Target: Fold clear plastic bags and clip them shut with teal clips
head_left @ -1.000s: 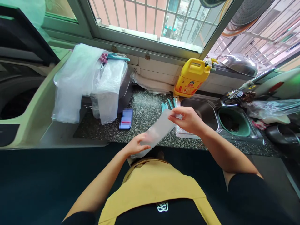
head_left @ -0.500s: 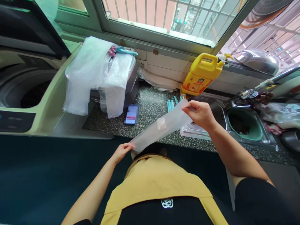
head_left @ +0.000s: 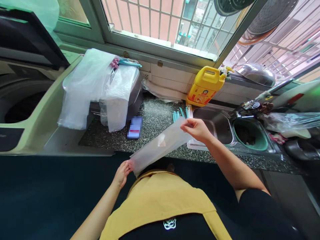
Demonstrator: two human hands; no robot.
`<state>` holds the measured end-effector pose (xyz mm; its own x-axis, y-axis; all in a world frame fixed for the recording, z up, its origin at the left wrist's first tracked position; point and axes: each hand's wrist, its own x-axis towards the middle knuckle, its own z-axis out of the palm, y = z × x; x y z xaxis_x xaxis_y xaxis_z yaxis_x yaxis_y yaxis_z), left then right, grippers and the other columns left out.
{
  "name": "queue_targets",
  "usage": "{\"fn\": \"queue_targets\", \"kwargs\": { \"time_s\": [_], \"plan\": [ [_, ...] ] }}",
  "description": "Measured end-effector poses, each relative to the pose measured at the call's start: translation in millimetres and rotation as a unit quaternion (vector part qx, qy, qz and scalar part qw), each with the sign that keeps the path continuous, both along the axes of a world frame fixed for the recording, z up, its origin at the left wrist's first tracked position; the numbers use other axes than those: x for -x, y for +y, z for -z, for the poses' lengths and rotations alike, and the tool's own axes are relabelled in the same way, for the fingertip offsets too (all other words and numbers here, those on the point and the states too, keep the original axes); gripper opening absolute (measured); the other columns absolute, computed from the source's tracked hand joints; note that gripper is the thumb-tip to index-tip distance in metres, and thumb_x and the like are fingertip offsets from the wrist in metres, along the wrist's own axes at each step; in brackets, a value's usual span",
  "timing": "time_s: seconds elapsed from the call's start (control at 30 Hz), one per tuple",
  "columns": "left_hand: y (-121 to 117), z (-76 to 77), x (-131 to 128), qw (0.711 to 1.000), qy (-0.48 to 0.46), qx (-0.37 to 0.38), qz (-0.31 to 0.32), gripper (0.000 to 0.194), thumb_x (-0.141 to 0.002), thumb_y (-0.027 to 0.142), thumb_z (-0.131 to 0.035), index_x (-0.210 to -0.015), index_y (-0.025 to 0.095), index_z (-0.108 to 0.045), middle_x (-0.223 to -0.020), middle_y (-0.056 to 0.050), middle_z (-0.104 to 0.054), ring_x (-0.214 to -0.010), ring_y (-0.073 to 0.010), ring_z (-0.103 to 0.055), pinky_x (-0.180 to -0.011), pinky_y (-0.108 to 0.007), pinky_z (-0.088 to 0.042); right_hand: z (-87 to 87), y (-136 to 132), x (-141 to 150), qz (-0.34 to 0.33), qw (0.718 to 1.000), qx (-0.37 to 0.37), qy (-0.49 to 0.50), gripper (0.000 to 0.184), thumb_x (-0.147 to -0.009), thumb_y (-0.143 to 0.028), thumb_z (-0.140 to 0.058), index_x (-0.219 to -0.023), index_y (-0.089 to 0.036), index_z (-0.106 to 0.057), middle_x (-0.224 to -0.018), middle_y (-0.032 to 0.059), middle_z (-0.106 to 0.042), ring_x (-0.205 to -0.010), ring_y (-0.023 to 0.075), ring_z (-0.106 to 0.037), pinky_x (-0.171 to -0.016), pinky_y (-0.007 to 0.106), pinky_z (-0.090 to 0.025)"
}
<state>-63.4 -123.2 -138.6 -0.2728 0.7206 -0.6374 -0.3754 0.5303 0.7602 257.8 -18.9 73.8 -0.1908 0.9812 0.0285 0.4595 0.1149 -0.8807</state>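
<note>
Stretched at a slant between my hands is a long, translucent plastic bag [head_left: 160, 143], lying over the front edge of the counter with a pale patch near its middle. My right hand [head_left: 196, 129] pinches its upper right end between thumb and fingers. At the lower left end, my left hand [head_left: 123, 171] grips the edge, its fingers curled with the thumb partly hidden. Several light-blue sticks or clips [head_left: 176, 115] lie on the counter just behind the bag. A blurred-out phone-like object [head_left: 135, 127] rests to the left of it.
The speckled counter [head_left: 105, 140] holds a dark box [head_left: 135, 88] draped with plastic bags [head_left: 77, 100]. A yellow jug [head_left: 205, 86] stands by the steel sink [head_left: 212, 120], which holds a green basin [head_left: 250, 133]. An open washing machine [head_left: 47, 110] is at left, a barred window behind.
The camera view has shifted, so the scene sits further left and slightly lower. The bag stays held between both hands; my left hand has turned, with its fingers now more curled.
</note>
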Motion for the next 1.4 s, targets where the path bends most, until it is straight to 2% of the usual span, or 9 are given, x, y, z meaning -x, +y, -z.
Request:
{"fn": "queue_targets", "kwargs": {
  "time_s": [0.13, 0.3, 0.43, 0.57, 0.73, 0.87, 1.03, 1.17, 1.4],
  "plan": [
    [28.6, -42.1, -3.4, 0.989, 0.126, -0.075, -0.027, 0.039, -0.056, 0.035, -0.077, -0.087, 0.019, -0.06, -0.09, -0.001, -0.064, -0.083, -0.0157, -0.059, -0.078, -0.027, -0.047, -3.0, -0.1, 9.7, -0.057, 0.997, 0.054, 0.006, 0.017, -0.071, -0.03, -0.062, -0.065, -0.015, -0.057, -0.055, -0.0047, -0.049, -0.051, 0.0059, -0.04, -0.049, 0.022, -0.031],
    [73.9, -142.1, -59.5, 0.874, 0.175, -0.367, 0.264, 0.044, -0.07, 0.046, -0.068, -0.102, 0.018, -0.062, -0.107, -0.009, -0.065, -0.102, -0.0226, -0.058, -0.093, -0.035, -0.042, -6.2, -5.3, 33.9, -0.129, 0.989, 0.07, 0.008, 0.017, -0.074, -0.029, -0.059, -0.066, -0.015, -0.057, -0.059, -0.0032, -0.052, -0.055, 0.007, -0.043, -0.053, 0.022, -0.034],
    [93.7, -182.2, -94.5, 0.859, 0.068, -0.372, 0.344, 0.034, -0.069, 0.048, -0.07, -0.077, 0.016, -0.063, -0.079, -0.005, -0.066, -0.076, -0.0169, -0.06, -0.072, -0.027, -0.046, -11.2, -6.3, 40.9, -0.155, 0.983, 0.019, -0.092, 0.015, -0.073, -0.027, -0.064, -0.066, -0.015, -0.058, -0.06, -0.0034, -0.053, -0.058, 0.0079, -0.044, -0.054, 0.022, -0.033],
    [96.5, -181.7, -89.0, 0.894, -0.008, -0.339, 0.293, 0.035, -0.069, 0.048, -0.07, -0.065, 0.015, -0.06, -0.063, -0.001, -0.062, -0.06, -0.0124, -0.055, -0.059, -0.023, -0.042, -12.7, -2.1, 20.8, -0.169, 0.977, 0.011, -0.129, 0.012, -0.069, -0.022, -0.069, -0.077, -0.016, -0.063, -0.071, -0.0006, -0.061, -0.066, 0.011, -0.051, -0.061, 0.023, -0.037],
    [95.2, -178.1, -73.1, 0.906, -0.061, -0.32, 0.269, 0.032, -0.071, 0.046, -0.069, -0.071, 0.016, -0.058, -0.06, -0.002, -0.064, -0.059, -0.0145, -0.057, -0.056, -0.024, -0.044, 2.7, -4.0, -1.2, -0.16, 0.986, 0.038, 0.003, 0.017, -0.074, -0.031, -0.066, -0.067, -0.016, -0.06, -0.064, -0.0014, -0.056, -0.061, 0.0103, -0.049, -0.06, 0.024, -0.039],
    [84.1, -173.6, -69.9, 0.91, -0.055, -0.328, 0.246, 0.034, -0.072, 0.048, -0.068, -0.072, 0.017, -0.055, -0.061, 0.0, -0.062, -0.055, -0.0136, -0.057, -0.055, -0.024, -0.046, 25.8, -19.2, 10.7, -0.116, 0.974, 0.033, 0.192, 0.031, -0.072, -0.047, -0.069, -0.077, -0.017, -0.062, -0.077, 0.0041, -0.063, -0.068, 0.013, -0.055, -0.061, 0.026, -0.044],
    [61.8, -157.3, -63.2, 0.917, 0.01, -0.351, 0.191, 0.034, -0.075, 0.05, -0.064, -0.079, 0.018, -0.056, -0.062, 0.0, -0.06, -0.056, -0.0125, -0.057, -0.057, -0.024, -0.046, 43.8, -42.8, 33.1, -0.042, 0.975, -0.001, 0.216, 0.029, -0.076, -0.046, -0.066, -0.072, -0.018, -0.066, -0.073, 0.0052, -0.063, -0.065, 0.0141, -0.054, -0.059, 0.028, -0.045],
    [50.6, -140.6, -58.3, 0.908, 0.004, -0.333, 0.254, 0.06, -0.058, 0.062, -0.073, -0.096, 0.017, -0.06, -0.081, -0.005, -0.066, -0.068, -0.0168, -0.061, -0.062, -0.027, -0.048, 45.1, -51.0, 39.0, -0.013, 0.976, 0.002, 0.218, 0.029, -0.076, -0.048, -0.065, -0.072, -0.019, -0.067, -0.07, 0.0045, -0.063, -0.062, 0.0146, -0.055, -0.057, 0.028, -0.046],
    [44.2, -119.4, -60.8, 0.924, 0.053, -0.258, 0.278, 0.047, -0.061, 0.062, -0.071, -0.064, 0.015, -0.068, -0.064, -0.005, -0.066, -0.061, -0.0172, -0.059, -0.062, -0.029, -0.049, 50.4, -49.7, 37.0, 0.009, 0.976, -0.007, 0.218, 0.024, -0.077, -0.043, -0.066, -0.071, -0.02, -0.068, -0.07, 0.0037, -0.066, -0.065, 0.0148, -0.058, -0.062, 0.028, -0.048]
  ]
}}
